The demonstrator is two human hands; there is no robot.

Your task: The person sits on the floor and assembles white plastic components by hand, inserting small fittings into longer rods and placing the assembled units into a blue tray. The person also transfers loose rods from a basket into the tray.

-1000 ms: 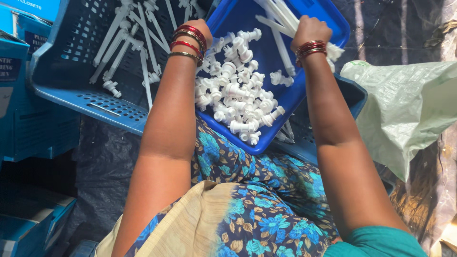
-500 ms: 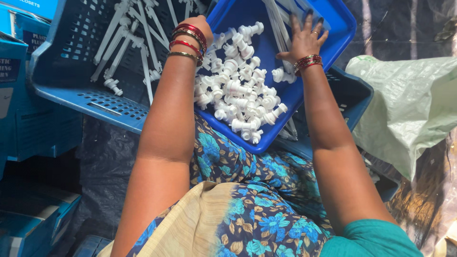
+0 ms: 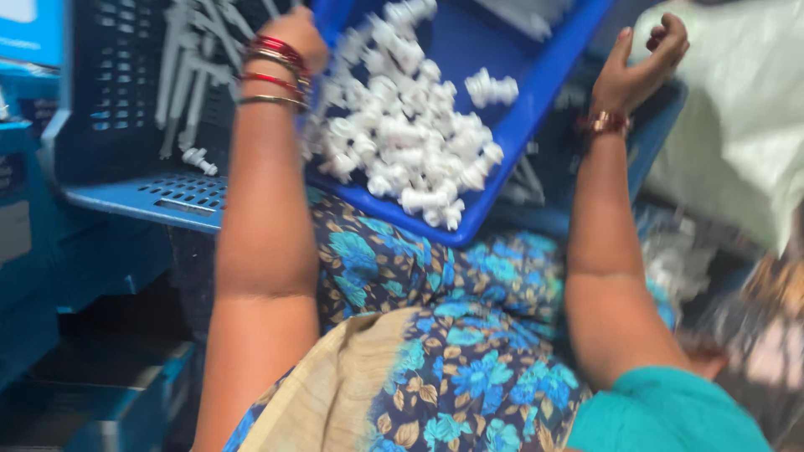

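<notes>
With the tray [image 3: 502, 159] gripped only by the left hand [image 3: 297, 33] and the right hand [image 3: 641, 63] lifted half-curled and empty beside it, the white fittings [image 3: 402, 142] heaped in the tray could be spilled.

blue tray [image 3: 511, 146] on lap, white fittings [image 3: 402, 142]

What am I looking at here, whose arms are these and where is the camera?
The camera sits on a person's head and looks down, so the two bare arms are that person's own. The left hand, with red and gold bangles on the wrist, grips the left edge of a blue tray resting on the lap. A heap of small white plastic pieces lies in the tray. The right hand is lifted just off the tray's right side, fingers curled; whether it holds anything is too blurred to tell. Left of the tray stands a blue crate with long white plastic sticks in it.
</notes>
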